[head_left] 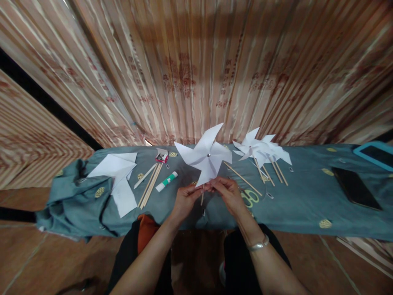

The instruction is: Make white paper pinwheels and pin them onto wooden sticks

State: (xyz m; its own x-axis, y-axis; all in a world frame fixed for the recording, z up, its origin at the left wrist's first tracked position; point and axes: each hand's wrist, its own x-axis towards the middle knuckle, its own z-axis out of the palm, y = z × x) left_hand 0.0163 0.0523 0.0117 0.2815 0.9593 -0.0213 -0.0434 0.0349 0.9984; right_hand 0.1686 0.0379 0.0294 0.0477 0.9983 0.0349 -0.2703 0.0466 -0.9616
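A white paper pinwheel (209, 156) with a shiny pin at its centre stands up before me, above the cloth. My left hand (186, 200) is closed at the lower blade, near the wooden stick (202, 199) that shows below. From the other side my right hand (227, 193) pinches at the same spot, its fingertips close to the left ones. The exact grip is partly hidden behind the fingers and paper. Right of my right hand lie a loose wooden stick (242, 179) and scissors with yellow-green handles (250, 198).
Other pinwheels (260, 149) lie at the right on the grey-green cloth (294, 205). Leftward are a glue stick (166, 181), several wooden sticks (151, 186), a small red box of pins (161, 156) and white paper (118, 172). A dark phone (356, 188) and blue-framed device (376, 155) lie far right.
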